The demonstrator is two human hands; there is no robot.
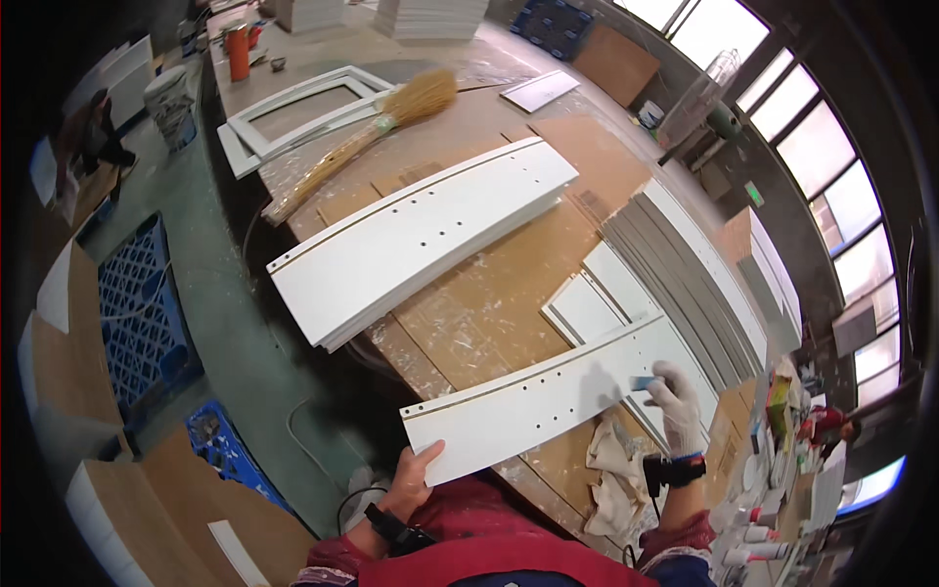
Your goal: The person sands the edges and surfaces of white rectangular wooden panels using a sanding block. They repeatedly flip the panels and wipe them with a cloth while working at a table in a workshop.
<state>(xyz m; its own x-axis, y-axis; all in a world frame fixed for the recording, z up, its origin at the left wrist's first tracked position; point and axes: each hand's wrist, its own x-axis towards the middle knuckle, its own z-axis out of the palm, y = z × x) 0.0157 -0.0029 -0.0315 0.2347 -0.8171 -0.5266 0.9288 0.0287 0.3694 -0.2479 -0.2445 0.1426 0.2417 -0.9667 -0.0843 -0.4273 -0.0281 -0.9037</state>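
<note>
A long white panel (509, 403) with several small dark holes and a thin brown groove along its far edge lies tilted in front of me. My bare left hand (416, 476) grips its near left corner, thumb on top. Over the panel's right part is my right hand (675, 403), in a white glove, its fingers closed on a small blue flat piece (642, 383). Whether that piece touches the panel's face is hard to make out. Beyond it, a stack of similar drilled white panels (391, 240) rests on the table.
A straw broom (416, 101) and white frames (279, 122) lie at the far left of the table (445, 328). Stacked boards (685, 284) stand to the right. Crumpled cloths (614, 474) sit beside my right arm. Blue pallets (145, 313) stand on the floor at left.
</note>
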